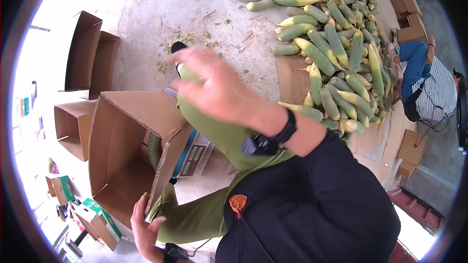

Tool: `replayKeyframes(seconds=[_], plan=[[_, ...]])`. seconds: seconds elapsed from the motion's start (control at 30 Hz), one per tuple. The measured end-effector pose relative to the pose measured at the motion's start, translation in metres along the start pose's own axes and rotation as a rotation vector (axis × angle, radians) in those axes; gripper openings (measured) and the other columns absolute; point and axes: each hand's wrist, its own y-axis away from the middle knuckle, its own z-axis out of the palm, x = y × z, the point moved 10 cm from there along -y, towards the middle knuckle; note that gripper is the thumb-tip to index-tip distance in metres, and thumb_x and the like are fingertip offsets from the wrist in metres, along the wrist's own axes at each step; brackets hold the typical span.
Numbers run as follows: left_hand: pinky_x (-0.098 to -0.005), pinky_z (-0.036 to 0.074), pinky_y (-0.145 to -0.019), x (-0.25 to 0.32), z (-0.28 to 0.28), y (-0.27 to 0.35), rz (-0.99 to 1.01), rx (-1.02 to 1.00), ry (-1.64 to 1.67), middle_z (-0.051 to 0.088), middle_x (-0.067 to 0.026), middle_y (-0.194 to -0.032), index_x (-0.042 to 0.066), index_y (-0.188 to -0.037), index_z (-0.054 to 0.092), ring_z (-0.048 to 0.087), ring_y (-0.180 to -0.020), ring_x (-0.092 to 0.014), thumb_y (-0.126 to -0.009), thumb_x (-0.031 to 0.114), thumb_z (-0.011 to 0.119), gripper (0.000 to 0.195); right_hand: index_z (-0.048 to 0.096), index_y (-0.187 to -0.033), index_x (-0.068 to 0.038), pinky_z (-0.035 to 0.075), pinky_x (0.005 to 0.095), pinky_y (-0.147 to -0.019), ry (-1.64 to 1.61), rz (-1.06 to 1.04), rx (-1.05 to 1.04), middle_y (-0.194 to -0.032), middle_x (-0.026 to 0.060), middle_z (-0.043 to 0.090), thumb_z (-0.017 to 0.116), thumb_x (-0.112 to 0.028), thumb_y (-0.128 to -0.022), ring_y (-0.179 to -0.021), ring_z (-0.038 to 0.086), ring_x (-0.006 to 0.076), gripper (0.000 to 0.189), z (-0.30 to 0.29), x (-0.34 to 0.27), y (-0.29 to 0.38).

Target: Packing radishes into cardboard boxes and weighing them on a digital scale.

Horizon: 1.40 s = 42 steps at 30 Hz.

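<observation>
My right hand (215, 87), blurred, is raised above my green-trousered knee with its fingers spread and nothing in it. An open cardboard box (140, 107) lies tilted beside my legs, its opening towards the lower left. Inside it, part of a green radish (154, 151) shows through the opening. My left hand (146, 224) is at the box's lower edge with thumb and fingers apart; whether the fingers touch the cardboard is unclear. A big heap of green and pale yellow radishes (334, 47) lies at the upper right, partly on flat cardboard (292, 76).
More open boxes (104, 63) (82, 127) stand at the left, with green-and-brown cartons (100, 222) at the lower left. A printed carton (193, 157) is beside my leg. Leaf scraps (184, 38) litter the concrete floor. A person in a striped top (435, 87) sits beyond the heap.
</observation>
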Motion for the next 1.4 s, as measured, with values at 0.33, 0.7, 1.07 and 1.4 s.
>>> replayKeyframes(seconds=[0.33, 0.7, 1.07, 1.4], plan=[[-0.0332, 0.048, -0.064, 0.011, -0.004, 0.015, -0.031, 0.321, -0.210, 0.064, -0.0147, -0.080, -0.001, -0.095, 0.067, 0.062, -0.068, -0.027, -0.079, 0.002, 0.064, 0.017, 0.059, -0.116, -0.007, 0.043, 0.0442, -0.095, 1.032, 0.852, 0.056, -0.113, 0.0193, 0.060, 0.067, -0.018, -0.076, -0.111, 0.053, 0.0355, 0.042, -0.220, 0.270, 0.205], [-0.0323, 0.049, -0.073, 0.021, 0.007, 0.010, -0.065, 0.286, -0.178, 0.066, -0.0145, -0.091, 0.000, -0.099, 0.067, 0.065, -0.080, -0.029, -0.080, 0.001, 0.064, 0.020, 0.052, -0.118, -0.010, 0.047, 0.0456, -0.094, 1.255, 1.336, -0.387, -0.124, 0.0144, 0.049, 0.061, -0.014, -0.081, -0.118, 0.047, 0.0355, 0.038, -0.258, 0.297, 0.344], [-0.0281, 0.047, -0.088, 0.003, -0.009, 0.028, -0.059, 0.401, 0.364, 0.064, -0.0101, -0.109, -0.003, -0.119, 0.058, 0.062, -0.099, -0.018, -0.082, -0.006, 0.057, 0.037, 0.051, -0.122, -0.001, 0.045, 0.0413, -0.095, 1.001, 1.089, -0.049, -0.118, 0.0208, 0.058, 0.074, -0.018, -0.074, -0.110, 0.055, 0.0382, 0.056, -0.302, 0.292, 0.322], [-0.0280, 0.043, -0.092, 0.037, -0.036, 0.029, 0.079, 0.491, 0.286, 0.062, -0.0108, -0.109, -0.004, -0.118, 0.059, 0.059, -0.105, -0.020, -0.086, 0.002, 0.059, 0.032, 0.048, -0.131, 0.000, 0.051, 0.0302, -0.082, -0.045, 0.581, 0.443, -0.117, 0.0090, 0.057, 0.066, -0.014, -0.087, -0.101, 0.058, 0.0174, 0.050, -0.281, 0.141, 0.103]])
